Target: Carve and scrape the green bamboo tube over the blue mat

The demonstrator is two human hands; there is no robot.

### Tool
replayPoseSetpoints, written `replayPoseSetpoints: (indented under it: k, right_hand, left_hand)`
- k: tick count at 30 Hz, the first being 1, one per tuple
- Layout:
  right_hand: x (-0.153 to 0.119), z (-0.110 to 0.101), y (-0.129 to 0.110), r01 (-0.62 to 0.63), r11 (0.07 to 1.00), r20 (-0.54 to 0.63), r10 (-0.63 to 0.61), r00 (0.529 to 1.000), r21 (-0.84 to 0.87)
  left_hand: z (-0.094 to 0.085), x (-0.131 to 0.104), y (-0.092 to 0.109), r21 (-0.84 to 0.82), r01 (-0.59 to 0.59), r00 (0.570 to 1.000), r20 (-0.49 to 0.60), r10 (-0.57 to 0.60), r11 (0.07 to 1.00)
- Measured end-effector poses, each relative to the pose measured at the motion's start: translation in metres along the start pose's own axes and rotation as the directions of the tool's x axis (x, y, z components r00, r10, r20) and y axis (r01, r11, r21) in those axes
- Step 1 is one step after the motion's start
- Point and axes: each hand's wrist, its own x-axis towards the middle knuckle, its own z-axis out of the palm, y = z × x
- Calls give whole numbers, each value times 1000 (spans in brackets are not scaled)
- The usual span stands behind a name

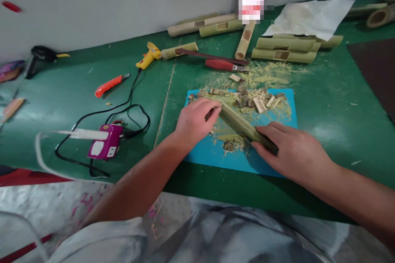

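Note:
A green bamboo tube (239,122) lies slanted between my two hands, above a blue mat (203,150). My left hand (197,118) is closed around its far left end. At the near right end, my right hand (291,150) grips the tube between thumb and fingers. Bamboo chips (260,104), shavings and sawdust litter the mat around it. Behind the mat rests a red-handled tool (219,64), beside a long dark blade (212,55) that reaches onto a notched bamboo piece (187,50).
Notched bamboo tubes (284,56) lie along the back, some under a white sheet (308,18). To the left are a yellow glue gun (148,56), an orange utility knife (109,85) and a purple power socket box (105,141) with looping cords. A dark board (376,70) is at right.

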Motion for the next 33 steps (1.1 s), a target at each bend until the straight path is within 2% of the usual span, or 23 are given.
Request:
replayPoseSetpoints:
  k: [6, 15, 20, 22, 26, 30, 33]
  right_hand:
    - [1, 0, 0, 1, 1000, -13, -1, 1000, 3]
    - [0, 0, -1, 7, 1000, -10, -7, 1000, -8]
    - [0, 1, -2, 26, 1000, -34, -26, 999, -1]
    - [-1, 1, -2, 38, 999, -50, -38, 998, -9]
    - [-1, 2, -2, 42, 999, -58, -44, 997, -34]
    - [-1, 2, -2, 54, 997, -50, -57, 997, -50]
    - [-1, 2, -4, 52, 997, -52, -55, 997, -55]
  left_hand:
    - [1, 2, -4, 70, -32, 998, 61, 28, 997]
    - [4, 0, -4, 67, -108, 994, 19, 107, 992]
    - [10, -1, 2, 0, -229, 970, 82, 228, 973]
    - [8, 0, 0, 0, -220, 972, 85, 220, 975]
    - [4, 1, -4, 55, -178, 984, 19, 177, 982]
    - [4, -1, -4, 28, -216, 972, 104, 212, 976]
    - [4, 0, -8, 69, -152, 988, 42, 150, 986]
